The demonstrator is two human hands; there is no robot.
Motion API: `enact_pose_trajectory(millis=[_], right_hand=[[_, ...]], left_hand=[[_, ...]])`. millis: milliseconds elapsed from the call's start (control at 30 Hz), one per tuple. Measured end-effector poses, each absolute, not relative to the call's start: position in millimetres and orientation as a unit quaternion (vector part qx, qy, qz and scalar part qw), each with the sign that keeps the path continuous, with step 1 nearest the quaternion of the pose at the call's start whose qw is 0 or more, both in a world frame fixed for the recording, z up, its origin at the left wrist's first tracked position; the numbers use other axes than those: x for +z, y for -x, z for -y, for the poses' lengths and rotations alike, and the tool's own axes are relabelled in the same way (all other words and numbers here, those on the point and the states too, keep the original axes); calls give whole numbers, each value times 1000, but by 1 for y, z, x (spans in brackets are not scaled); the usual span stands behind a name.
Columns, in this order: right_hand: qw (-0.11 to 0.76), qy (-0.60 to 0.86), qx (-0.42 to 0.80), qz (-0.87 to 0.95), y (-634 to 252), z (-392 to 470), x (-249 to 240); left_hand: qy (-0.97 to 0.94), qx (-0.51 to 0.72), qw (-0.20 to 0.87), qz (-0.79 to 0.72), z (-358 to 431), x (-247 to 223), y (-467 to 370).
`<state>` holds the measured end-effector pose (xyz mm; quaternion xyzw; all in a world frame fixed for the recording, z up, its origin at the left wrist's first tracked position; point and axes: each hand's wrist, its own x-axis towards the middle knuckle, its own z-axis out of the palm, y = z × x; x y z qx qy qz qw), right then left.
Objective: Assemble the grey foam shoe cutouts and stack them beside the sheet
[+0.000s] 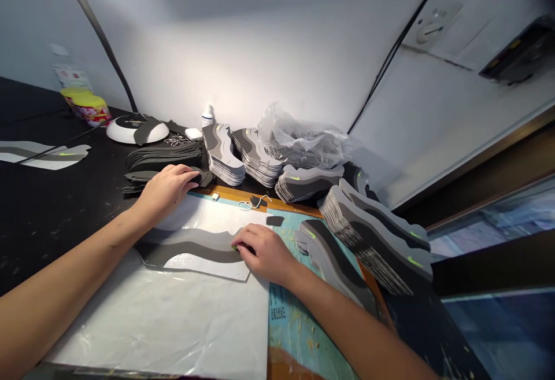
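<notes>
My left hand (pixel 171 186) reaches to the stacks of dark strips behind the white sheet, its fingers closed at the end of the front stack (pixel 139 179). What it grips there is too small to make out. A curved grey and black piece (pixel 191 250) lies flat on the white sheet (pixel 186 316). On its right end rests my right hand (pixel 264 253), fingers drawn together over a small yellow-green mark; anything in them is hidden.
Stacks of grey cut pieces (pixel 225 154) line the back and right (pixel 368 235). A plastic bag (pixel 303 137), a lamp base (pixel 136 128), a small bottle (pixel 207 115) and red-yellow tubs (pixel 92 109) stand behind. A loose patterned piece (pixel 56 154) lies far left.
</notes>
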<state>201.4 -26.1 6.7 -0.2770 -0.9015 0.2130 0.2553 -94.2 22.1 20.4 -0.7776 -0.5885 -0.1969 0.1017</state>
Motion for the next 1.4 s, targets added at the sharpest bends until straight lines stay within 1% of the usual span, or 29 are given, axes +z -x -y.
enact_pose_trajectory(millis=[133, 267, 433, 567, 667, 733, 833, 900, 1000, 1100, 1233, 1400], right_hand=[[255, 281, 216, 900, -201, 26, 7], [240, 281, 248, 895, -204, 26, 12], [185, 264, 297, 899, -207, 23, 16], [193, 293, 269, 897, -203, 24, 11], [222, 295, 257, 893, -200, 24, 9], [245, 301, 308, 869, -200, 21, 10], [265, 321, 435, 798, -205, 12, 12], [261, 316, 472, 780, -210, 7, 12], [259, 301, 503, 768, -212, 2, 8], [269, 302, 539, 739, -211, 0, 4], [266, 297, 566, 721, -211, 0, 7], [211, 270, 568, 749, -219, -2, 20]], left_hand=[[784, -192, 96, 583, -22, 22, 98], [794, -200, 77, 568, -20, 26, 100], [771, -261, 105, 571, -16, 35, 97], [768, -304, 121, 550, -12, 45, 88], [798, -332, 74, 498, -6, 55, 74], [840, -327, 8, 432, 2, 62, 63], [909, -243, -95, 324, 20, 64, 46], [929, -183, -120, 300, 33, 59, 34], [926, -137, -98, 339, 51, 48, 20], [907, -131, -66, 395, 61, 37, 8], [889, -154, -53, 429, 65, 24, -1], [879, -205, 6, 431, 67, 10, -4]])
